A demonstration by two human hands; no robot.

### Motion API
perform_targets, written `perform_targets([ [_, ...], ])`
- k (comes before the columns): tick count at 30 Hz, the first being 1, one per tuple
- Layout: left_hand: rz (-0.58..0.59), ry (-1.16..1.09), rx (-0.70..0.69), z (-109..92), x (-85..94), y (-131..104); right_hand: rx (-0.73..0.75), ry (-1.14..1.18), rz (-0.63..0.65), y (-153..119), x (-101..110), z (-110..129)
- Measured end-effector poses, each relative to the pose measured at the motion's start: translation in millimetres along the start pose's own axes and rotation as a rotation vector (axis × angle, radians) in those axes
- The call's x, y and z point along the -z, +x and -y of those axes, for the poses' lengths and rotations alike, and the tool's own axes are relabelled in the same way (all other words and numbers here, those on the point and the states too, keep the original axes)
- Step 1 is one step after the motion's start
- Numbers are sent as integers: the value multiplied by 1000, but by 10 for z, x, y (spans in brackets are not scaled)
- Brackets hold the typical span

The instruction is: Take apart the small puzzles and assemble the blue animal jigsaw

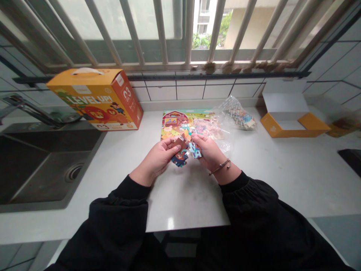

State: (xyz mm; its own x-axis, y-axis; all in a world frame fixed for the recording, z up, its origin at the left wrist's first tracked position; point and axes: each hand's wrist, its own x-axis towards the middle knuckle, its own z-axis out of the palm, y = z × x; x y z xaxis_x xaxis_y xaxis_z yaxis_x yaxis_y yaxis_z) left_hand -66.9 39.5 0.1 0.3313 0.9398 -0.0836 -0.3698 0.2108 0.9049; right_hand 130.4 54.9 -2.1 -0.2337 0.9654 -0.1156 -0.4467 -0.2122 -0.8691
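Several joined puzzle pieces point(180, 156), brown and dark blue, are pinched in my left hand point(158, 158), thumb on top. My right hand point(208, 150), with a braided bracelet at the wrist, grips light blue puzzle pieces point(195, 149) with dark spots. The two groups are close together above the counter; whether they touch is hard to tell. Behind my hands lies a colourful farm picture sheet point(172, 121) with a red barn, partly covered by clear plastic on its right side.
An orange carton point(98, 103) stands at the back left beside the sink point(50, 173). A clear bag of puzzle pieces point(242, 118) and an open orange box point(293, 128) are at the back right. Window bars rise behind the white counter point(118, 162).
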Motion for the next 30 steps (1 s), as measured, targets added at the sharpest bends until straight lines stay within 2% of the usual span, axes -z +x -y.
perform_targets([
  [6, -19, 93, -4, 87, 67, 19, 73, -107, -25, 1, 4, 0],
  [11, -55, 279, -69, 66, 122, 29, 157, -460, -9, 17, 64, -74],
  [15, -11, 352, -109, 41, 148, 40, 223, -845, -64, 8, 105, -56],
  [17, 1, 358, -95, 40, 146, 36, 209, -930, -65, -4, 102, -39],
  [24, -25, 324, -11, 63, 103, 2, 217, -942, -27, -34, 50, -73],
  [27, -29, 324, 4, 77, 108, 10, 260, -917, -88, -34, 54, -69],
  [30, 15, 312, 31, 88, 99, 13, 291, -843, -169, -30, 71, -41],
])
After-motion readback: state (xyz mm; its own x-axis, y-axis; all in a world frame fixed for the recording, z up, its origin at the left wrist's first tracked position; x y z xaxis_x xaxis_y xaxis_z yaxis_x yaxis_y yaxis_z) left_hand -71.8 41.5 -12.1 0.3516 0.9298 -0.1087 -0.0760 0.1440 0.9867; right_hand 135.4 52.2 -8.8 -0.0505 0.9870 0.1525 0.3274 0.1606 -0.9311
